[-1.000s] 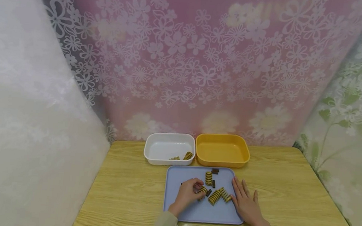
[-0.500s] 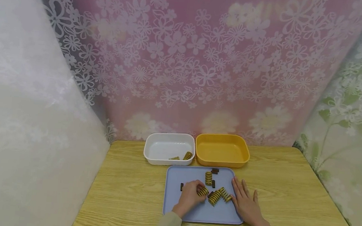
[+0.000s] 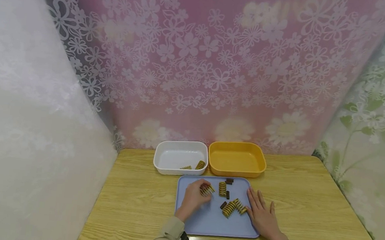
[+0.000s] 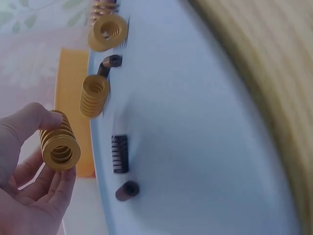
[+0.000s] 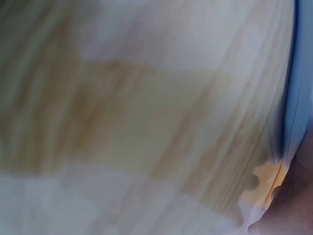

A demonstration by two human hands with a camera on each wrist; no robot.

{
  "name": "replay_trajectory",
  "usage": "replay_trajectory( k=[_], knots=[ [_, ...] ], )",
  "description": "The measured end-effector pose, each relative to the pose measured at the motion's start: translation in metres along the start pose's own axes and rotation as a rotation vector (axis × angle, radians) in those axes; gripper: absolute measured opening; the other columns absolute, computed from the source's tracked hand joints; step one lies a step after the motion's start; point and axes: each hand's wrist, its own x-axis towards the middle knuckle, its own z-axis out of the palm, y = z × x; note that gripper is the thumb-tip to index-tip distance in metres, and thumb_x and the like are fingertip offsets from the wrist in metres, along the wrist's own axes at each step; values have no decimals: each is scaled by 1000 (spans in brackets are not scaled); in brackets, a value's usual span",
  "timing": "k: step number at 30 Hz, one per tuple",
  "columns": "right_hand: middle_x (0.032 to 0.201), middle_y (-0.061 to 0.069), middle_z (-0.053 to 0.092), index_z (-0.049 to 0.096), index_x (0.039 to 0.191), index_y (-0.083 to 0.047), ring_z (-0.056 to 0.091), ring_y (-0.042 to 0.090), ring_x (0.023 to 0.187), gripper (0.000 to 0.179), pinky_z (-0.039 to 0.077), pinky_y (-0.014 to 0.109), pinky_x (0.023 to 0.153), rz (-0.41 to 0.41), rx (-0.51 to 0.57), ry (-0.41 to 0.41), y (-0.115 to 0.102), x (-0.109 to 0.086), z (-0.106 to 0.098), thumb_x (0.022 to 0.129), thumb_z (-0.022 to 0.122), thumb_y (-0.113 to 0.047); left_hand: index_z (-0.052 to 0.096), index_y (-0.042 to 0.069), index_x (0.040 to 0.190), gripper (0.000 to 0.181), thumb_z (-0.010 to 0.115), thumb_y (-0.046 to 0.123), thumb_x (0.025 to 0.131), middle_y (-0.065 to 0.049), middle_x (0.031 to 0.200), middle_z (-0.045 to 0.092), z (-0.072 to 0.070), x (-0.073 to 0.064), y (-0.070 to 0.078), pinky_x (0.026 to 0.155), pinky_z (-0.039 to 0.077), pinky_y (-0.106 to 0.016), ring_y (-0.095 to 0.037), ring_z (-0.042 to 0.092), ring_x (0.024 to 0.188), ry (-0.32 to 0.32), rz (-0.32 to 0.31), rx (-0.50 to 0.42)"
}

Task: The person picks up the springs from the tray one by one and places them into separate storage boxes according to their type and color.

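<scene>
A yellow coil spring (image 4: 60, 142) is pinched between the thumb and fingers of my left hand (image 3: 193, 196), raised over the left part of the blue tray (image 3: 204, 224). My right hand (image 3: 265, 220) rests on the tray's right edge with its fingers straight. Near its fingertips lie two yellow springs touching each other, a fatter spring (image 3: 229, 209) and a tilted spring (image 3: 239, 206). Another yellow spring (image 3: 222, 189) stands farther back. Small dark brown springs lie about them, such as a dark spring (image 3: 223, 205) and a dark spring (image 4: 120, 153) in the left wrist view.
Behind the tray, a white bin (image 3: 172, 158) holds two yellow springs (image 3: 200, 165) in its front right corner. Beside it on the right stands a yellow bin (image 3: 237, 159). All rest on a wooden table (image 3: 131, 202), with a floral curtain (image 3: 199, 79) behind.
My left hand has lifted the yellow spring from near the tray's middle and carried it left and back, away from the other springs. The right hand stays in place.
</scene>
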Motion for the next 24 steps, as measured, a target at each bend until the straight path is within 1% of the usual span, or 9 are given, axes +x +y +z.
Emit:
replay_trajectory(
  k=[5,8,11,12,14,17,19,21,24],
  knots=[
    [164,10,32,39,155,-6,28,41,149,57,16,84,103,-11,0,-1,5,-1,5,106,53,-30,73,8,109,34,82,5,77,-5,95,73,-11,5,2,77,55,-28,-20,68,88,-8,-4,11],
    [163,9,33,40,155,-6,29,42,148,57,17,84,102,-19,12,15,5,-1,5,105,53,-30,72,7,111,35,81,5,77,-8,98,74,-18,7,3,79,55,-30,-23,69,91,-11,5,8],
    [163,10,33,40,155,-5,30,42,147,58,19,83,103,-9,5,1,1,0,0,104,55,-28,72,5,111,36,80,5,77,-10,100,73,-26,11,3,81,56,-32,-27,69,93,-3,17,7],
    [162,11,35,42,153,-4,32,43,146,57,19,82,104,-1,2,-7,-1,1,-2,103,57,-28,71,4,111,36,80,4,76,-11,100,73,-28,13,3,81,56,-32,-28,69,93,1,25,3],
    [163,10,33,40,154,-5,30,42,147,58,20,82,104,2,-5,-19,-1,1,-2,104,56,-29,71,4,110,37,81,4,75,-11,99,73,-32,17,-1,80,55,-31,-27,69,92,13,42,22],
    [164,9,32,39,155,-7,28,40,149,58,21,82,103,-6,7,-3,2,0,2,104,55,-31,71,3,109,36,81,3,74,-11,98,73,-38,23,-5,80,55,-32,-26,68,90,26,64,40],
    [165,6,29,36,157,-9,25,38,151,59,21,82,102,-12,14,7,5,-2,6,106,52,-33,71,4,109,36,81,3,74,-10,98,72,-43,28,-8,81,55,-32,-25,67,91,35,65,58],
    [165,7,30,37,157,-9,25,38,151,59,21,82,102,-14,17,20,5,-2,8,106,52,-34,71,4,110,36,81,3,75,-10,99,72,-50,32,-10,82,55,-33,-25,67,92,41,57,67],
    [164,8,31,37,157,-9,26,38,150,59,20,81,104,-7,6,6,5,-2,8,106,51,-35,71,4,110,36,80,3,75,-13,100,72,-61,38,-14,82,55,-37,-29,68,93,62,51,72]
  ],
)
